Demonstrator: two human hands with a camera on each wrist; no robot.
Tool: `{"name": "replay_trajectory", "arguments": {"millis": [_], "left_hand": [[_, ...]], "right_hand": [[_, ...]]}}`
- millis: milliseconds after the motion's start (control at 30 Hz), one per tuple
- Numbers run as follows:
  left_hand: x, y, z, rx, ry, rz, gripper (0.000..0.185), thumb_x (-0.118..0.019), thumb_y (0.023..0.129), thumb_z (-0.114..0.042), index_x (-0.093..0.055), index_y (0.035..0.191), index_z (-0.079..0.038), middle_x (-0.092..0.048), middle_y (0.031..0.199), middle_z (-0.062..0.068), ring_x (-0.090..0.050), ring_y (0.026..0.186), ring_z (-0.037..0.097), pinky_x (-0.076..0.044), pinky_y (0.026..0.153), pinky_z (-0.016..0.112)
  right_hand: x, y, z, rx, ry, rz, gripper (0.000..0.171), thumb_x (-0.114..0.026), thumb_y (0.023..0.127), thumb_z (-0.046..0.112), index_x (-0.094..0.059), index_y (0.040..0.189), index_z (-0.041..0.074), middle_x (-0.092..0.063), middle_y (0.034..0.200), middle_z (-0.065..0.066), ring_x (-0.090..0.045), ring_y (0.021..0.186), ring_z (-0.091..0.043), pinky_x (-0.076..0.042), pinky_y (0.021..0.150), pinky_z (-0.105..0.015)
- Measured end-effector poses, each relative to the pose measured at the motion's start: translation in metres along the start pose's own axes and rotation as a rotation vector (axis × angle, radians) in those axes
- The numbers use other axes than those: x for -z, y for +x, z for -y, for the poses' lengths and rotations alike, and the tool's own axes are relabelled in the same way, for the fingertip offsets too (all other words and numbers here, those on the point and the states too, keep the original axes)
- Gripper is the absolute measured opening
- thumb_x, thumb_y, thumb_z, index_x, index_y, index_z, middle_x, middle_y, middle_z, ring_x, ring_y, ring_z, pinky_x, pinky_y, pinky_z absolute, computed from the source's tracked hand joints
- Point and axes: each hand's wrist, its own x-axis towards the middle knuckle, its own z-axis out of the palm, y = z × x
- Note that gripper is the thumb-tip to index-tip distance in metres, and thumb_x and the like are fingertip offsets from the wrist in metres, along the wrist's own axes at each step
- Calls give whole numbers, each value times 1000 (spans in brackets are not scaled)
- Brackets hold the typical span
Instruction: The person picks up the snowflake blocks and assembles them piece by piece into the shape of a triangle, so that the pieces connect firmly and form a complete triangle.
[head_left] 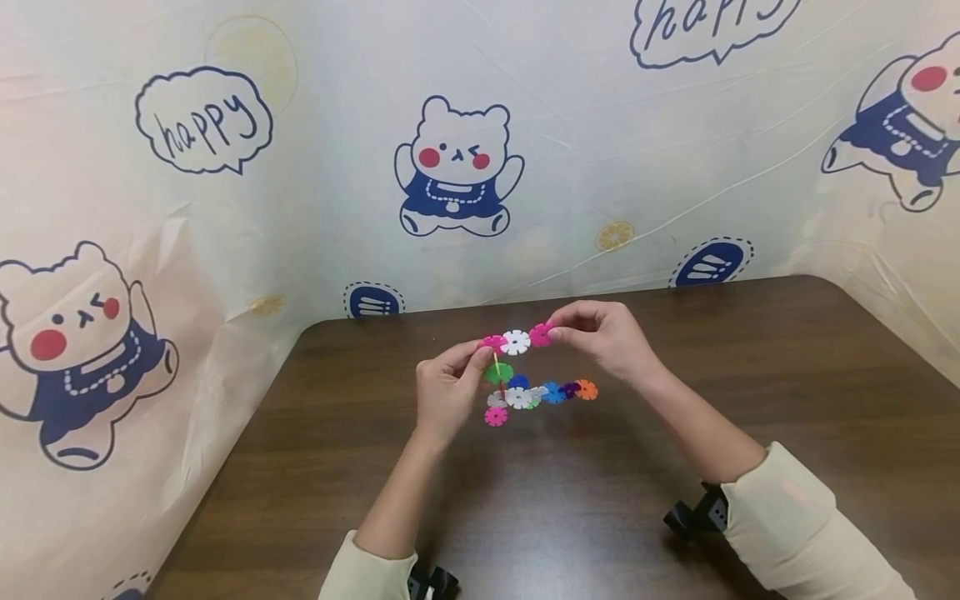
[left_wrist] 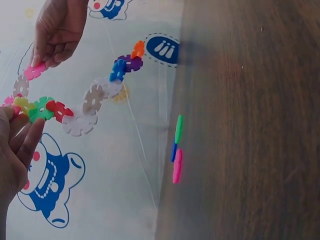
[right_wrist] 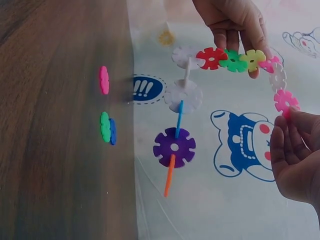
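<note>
A chain of slotted snowflake-shaped plastic discs hangs between both hands above the table. My left hand (head_left: 447,392) pinches it near a pink disc beside a yellow disc (right_wrist: 253,60). My right hand (head_left: 611,343) pinches the pink end disc (right_wrist: 286,101) between thumb and fingers. Between the hands is a white disc (head_left: 516,342). From the left hand the chain runs on through a green disc (right_wrist: 233,61), a red disc (right_wrist: 210,58), several whitish discs (right_wrist: 183,96), a blue disc (left_wrist: 118,70), a purple disc (right_wrist: 174,147) and an orange end disc (head_left: 587,389).
Below the chain, a loose pink disc (left_wrist: 178,166), a green disc (left_wrist: 179,129) and a blue disc (left_wrist: 174,152) lie on the brown wooden table (head_left: 315,467). A pale curtain (head_left: 330,208) printed with cartoon bears hangs behind the table's far edge.
</note>
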Motion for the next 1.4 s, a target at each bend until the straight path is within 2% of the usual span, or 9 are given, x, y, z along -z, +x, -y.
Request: {"name": "replay_trajectory", "arguments": {"millis": [133,200,367,467,667,900,1067,1233,1400], "left_hand": [[0,1,-3,16,6,12,13,-69,83,-1,-71,92,8,-70,77,19,-62,52,30,-47,49,16],[1,1,-10,23,2,25,12,-68,83,3,-69,92,11,-69,78,21,-63,55,33,-49,50,18],[4,3,-32,35,-6,57,12,-66,83,7,-68,92,14,-68,79,23,-66,60,33,-53,51,38],[4,4,-34,29,-10,67,12,-66,83,7,-67,92,15,-68,79,24,-65,59,33,-52,51,45],[5,3,-34,19,-10,70,12,-65,84,6,-67,92,14,-68,77,24,-64,57,33,-52,50,43],[4,2,-33,37,-14,72,12,-66,84,5,-68,92,14,-68,75,22,-64,55,33,-53,50,35],[2,0,-32,67,-29,84,12,-65,84,5,-68,91,14,-67,74,23,-62,52,36,-53,50,39],[0,-1,-33,81,-24,74,11,-65,84,6,-68,90,15,-66,71,25,-61,51,38,-52,51,45],[0,-1,-32,88,5,76,11,-66,84,5,-69,89,14,-66,70,24,-61,51,36,-53,51,27]], "right_hand": [[1,-1,1,4,-17,15,17,-69,86,10,-70,100,0,-67,97,-13,-60,82,-26,-53,73,-30],[1,-1,1,12,-24,20,17,-70,86,10,-70,100,1,-67,96,-12,-60,82,-24,-53,72,-29],[1,-1,0,25,-32,13,16,-70,85,10,-71,98,2,-67,95,-11,-59,82,-27,-52,69,-24],[1,-2,-1,32,-24,9,16,-70,85,9,-70,98,1,-67,95,-12,-59,83,-31,-51,68,-23],[1,-2,-3,47,-7,-5,16,-69,86,8,-70,99,-1,-68,95,-13,-59,83,-35,-51,67,-23],[-1,-2,-4,37,-13,-10,16,-69,86,8,-70,99,0,-68,95,-12,-60,80,-27,-53,68,-27],[-4,-4,-4,62,-23,-18,15,-69,85,6,-71,98,-1,-69,94,-12,-61,78,-22,-53,68,-24],[-7,-6,-5,103,-31,-58,14,-71,83,7,-72,96,1,-70,89,-10,-61,75,-25,-52,63,-24],[-10,-7,-9,101,-26,-67,15,-72,82,9,-73,95,1,-71,89,-10,-62,76,-28,-53,62,-27]]}}
